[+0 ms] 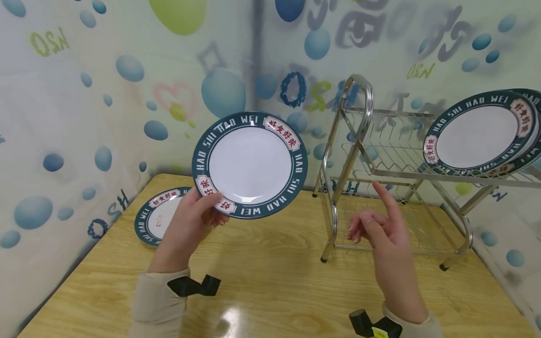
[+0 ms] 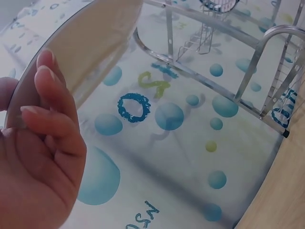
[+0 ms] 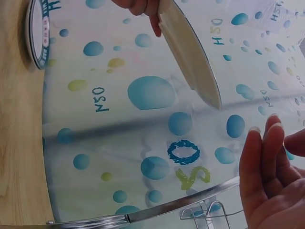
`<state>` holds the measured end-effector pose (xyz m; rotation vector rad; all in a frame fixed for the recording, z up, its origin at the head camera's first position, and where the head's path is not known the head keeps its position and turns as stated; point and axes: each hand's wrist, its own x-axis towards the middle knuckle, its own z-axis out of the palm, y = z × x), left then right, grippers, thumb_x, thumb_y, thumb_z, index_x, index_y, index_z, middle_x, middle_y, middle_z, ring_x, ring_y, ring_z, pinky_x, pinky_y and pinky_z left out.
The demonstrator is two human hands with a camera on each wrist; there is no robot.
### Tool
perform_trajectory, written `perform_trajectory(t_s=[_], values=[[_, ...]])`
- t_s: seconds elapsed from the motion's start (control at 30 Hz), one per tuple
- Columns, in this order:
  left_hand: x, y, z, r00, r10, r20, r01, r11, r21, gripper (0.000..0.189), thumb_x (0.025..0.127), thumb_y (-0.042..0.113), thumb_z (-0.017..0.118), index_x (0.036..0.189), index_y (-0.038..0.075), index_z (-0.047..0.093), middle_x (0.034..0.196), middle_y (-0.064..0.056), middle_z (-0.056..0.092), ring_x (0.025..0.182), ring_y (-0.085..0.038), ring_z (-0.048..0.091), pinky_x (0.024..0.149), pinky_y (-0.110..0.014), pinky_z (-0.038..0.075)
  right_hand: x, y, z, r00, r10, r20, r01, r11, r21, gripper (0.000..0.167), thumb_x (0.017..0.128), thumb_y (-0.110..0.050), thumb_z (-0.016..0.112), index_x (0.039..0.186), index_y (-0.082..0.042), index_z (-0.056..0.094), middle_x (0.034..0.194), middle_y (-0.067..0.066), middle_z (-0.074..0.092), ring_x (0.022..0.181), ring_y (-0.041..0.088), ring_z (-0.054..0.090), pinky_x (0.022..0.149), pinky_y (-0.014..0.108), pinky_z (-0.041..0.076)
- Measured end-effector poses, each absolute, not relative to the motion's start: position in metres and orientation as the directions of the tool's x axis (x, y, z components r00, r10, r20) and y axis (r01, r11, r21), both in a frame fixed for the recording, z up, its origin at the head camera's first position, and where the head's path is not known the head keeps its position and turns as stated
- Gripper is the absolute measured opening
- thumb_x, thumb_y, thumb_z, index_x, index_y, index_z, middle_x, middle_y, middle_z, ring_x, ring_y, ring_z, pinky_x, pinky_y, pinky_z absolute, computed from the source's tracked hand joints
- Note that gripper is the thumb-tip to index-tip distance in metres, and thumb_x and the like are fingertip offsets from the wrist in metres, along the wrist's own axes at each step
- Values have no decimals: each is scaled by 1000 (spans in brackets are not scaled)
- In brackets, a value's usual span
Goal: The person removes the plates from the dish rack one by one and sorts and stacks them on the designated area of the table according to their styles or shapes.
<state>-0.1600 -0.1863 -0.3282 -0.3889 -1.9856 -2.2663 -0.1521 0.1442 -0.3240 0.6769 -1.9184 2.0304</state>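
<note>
My left hand (image 1: 186, 227) grips a round white plate (image 1: 251, 164) by its lower left edge, thumb on the front of the green lettered rim. The plate is held up, tilted, above the table. In the left wrist view its pale underside (image 2: 95, 43) rests against the fingers. To the right, my right hand (image 1: 390, 241) is raised with nothing in it, the index finger pointing up and the other fingers loosely bent. It is in front of a metal dish rack (image 1: 368, 96), whose upper tier holds a few matching plates (image 1: 477, 136) leaning at the right.
Another matching plate (image 1: 148, 220) lies on the wooden table (image 1: 270, 281) at the left, partly behind my left hand. The rack's lower tier sits close above the tabletop. A patterned sheet (image 1: 169, 94) with blue bubbles covers the walls behind.
</note>
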Motion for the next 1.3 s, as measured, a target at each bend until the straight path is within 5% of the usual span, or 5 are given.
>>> perform_trajectory(t_s=[0.43,0.97,1.3], values=[[-162,-201,-329,-975,-18,222,222,-182,958,40,94,26,43,131,11,38,94,-8,59,62,-14,53,54,-20,45,-152,155,-319,-872,-33,488,-479,-143,-866,50,95,-1,35,141,-16,24,75,13,56,70,23,52,63,27,48],[-163,-206,-329,-972,-134,195,197,-7,980,37,95,25,40,128,9,36,85,-7,59,62,-15,52,54,-23,42,-154,164,-319,-877,13,480,-471,-215,-855,51,94,-5,41,141,-16,25,79,14,59,66,23,53,59,27,47],[-162,-215,-329,-961,-203,186,197,-36,980,37,95,27,40,127,8,36,81,-5,59,58,-14,51,50,-21,42,-158,180,-318,-843,152,515,-525,-438,-730,47,92,2,42,137,-5,31,79,17,59,57,22,52,58,28,50]])
